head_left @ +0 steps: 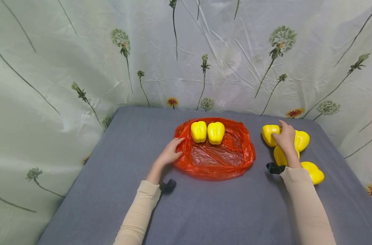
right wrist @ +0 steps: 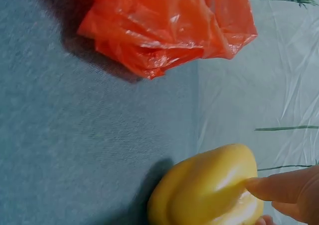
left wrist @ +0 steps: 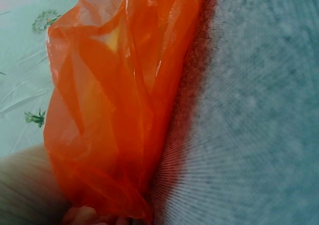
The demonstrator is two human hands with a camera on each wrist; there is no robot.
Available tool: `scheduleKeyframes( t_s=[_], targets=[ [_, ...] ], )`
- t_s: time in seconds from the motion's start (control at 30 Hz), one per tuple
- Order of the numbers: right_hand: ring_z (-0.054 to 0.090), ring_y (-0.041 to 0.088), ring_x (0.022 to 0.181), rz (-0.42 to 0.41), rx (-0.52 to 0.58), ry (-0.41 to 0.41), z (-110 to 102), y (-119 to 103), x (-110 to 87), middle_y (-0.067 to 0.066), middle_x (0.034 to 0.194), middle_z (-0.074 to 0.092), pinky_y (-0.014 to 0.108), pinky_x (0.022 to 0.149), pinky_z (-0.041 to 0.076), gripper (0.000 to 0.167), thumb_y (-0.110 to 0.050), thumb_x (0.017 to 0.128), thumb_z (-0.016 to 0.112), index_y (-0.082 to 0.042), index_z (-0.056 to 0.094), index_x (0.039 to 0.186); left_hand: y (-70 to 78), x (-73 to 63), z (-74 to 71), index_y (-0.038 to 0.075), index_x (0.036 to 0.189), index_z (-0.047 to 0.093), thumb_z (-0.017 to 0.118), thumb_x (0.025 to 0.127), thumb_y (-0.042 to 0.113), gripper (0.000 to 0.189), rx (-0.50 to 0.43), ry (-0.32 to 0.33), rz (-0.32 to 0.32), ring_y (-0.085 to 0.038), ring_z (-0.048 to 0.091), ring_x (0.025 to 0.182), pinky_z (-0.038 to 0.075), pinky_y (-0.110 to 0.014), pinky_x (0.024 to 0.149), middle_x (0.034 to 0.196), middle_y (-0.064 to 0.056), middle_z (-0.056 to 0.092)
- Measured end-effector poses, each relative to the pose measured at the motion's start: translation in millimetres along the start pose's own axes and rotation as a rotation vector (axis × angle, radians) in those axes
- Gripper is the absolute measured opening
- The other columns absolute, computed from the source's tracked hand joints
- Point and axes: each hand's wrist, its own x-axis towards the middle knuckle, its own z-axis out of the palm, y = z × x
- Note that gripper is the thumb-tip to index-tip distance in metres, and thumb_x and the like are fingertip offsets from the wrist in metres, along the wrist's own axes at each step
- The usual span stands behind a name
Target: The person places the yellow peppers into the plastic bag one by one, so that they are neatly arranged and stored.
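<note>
A red plastic bag [head_left: 216,173] lies spread on the table with its mouth facing up. Inside, toward its back, two yellow bell peppers [head_left: 199,132] [head_left: 216,133] stand side by side. At the bag's left rim, my left hand [head_left: 170,153] holds the film between thumb and fingers; the left wrist view shows the gathered plastic [left wrist: 119,110] by the fingertips. Off to the right, my right hand [head_left: 285,137] grips another yellow bell pepper [head_left: 268,135], thumb pressed on its side [right wrist: 209,190]. The far side of that grip is partly hidden.
Near the right hand lie more yellow bell peppers: one behind the hand [head_left: 303,141], one under the wrist [head_left: 279,156], one by the sleeve [head_left: 315,174]. A grey cloth [head_left: 204,211] covers the table. A flowered curtain [head_left: 186,68] hangs behind it.
</note>
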Motion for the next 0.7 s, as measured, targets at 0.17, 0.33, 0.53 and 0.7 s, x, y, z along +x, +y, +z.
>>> scheduleKeyframes(
  t_s=[0.17,0.33,0.53,0.7],
  targets=[
    [0.036,0.052,0.113,-0.027,-0.099,-0.043,4.2,-0.4,2.1,0.040,0.126,0.043,0.060,0.099,0.022,0.062,-0.015,0.089,0.058,0.009,0.031,0.140,0.1,-0.4,0.1,0.006,0.143,0.037,0.054,0.087,0.006,0.058,-0.005,-0.001,0.000,-0.037,0.030,0.140,0.027,-0.054,0.114,0.149,-0.020,0.033],
    [0.033,0.055,0.119,-0.012,-0.135,-0.099,7.3,-2.5,1.8,0.041,0.133,0.034,0.065,0.099,0.029,0.062,-0.020,0.092,0.054,-0.004,0.028,0.145,1.5,0.0,-0.9,0.006,0.143,0.037,0.054,0.087,0.007,0.059,-0.010,-0.007,0.000,-0.037,0.028,0.141,0.026,-0.054,0.114,0.150,-0.020,0.033],
    [0.034,0.055,0.122,-0.036,-0.177,-0.179,5.7,-5.1,2.3,0.040,0.136,0.033,0.067,0.099,0.032,0.058,-0.022,0.094,0.051,-0.006,0.029,0.146,2.3,-0.8,-1.5,0.006,0.143,0.037,0.054,0.087,0.007,0.059,-0.010,-0.008,-0.014,-0.038,0.026,0.142,0.025,-0.055,0.115,0.150,-0.021,0.032],
    [0.034,0.054,0.123,-0.097,-0.216,-0.254,2.4,-3.7,3.0,0.039,0.137,0.035,0.068,0.100,0.030,0.059,-0.023,0.093,0.051,-0.005,0.029,0.145,2.0,-1.6,-1.1,0.006,0.143,0.037,0.054,0.087,0.007,0.059,-0.008,-0.004,-0.010,-0.038,0.027,0.141,0.026,-0.055,0.114,0.150,-0.021,0.032]
  ],
)
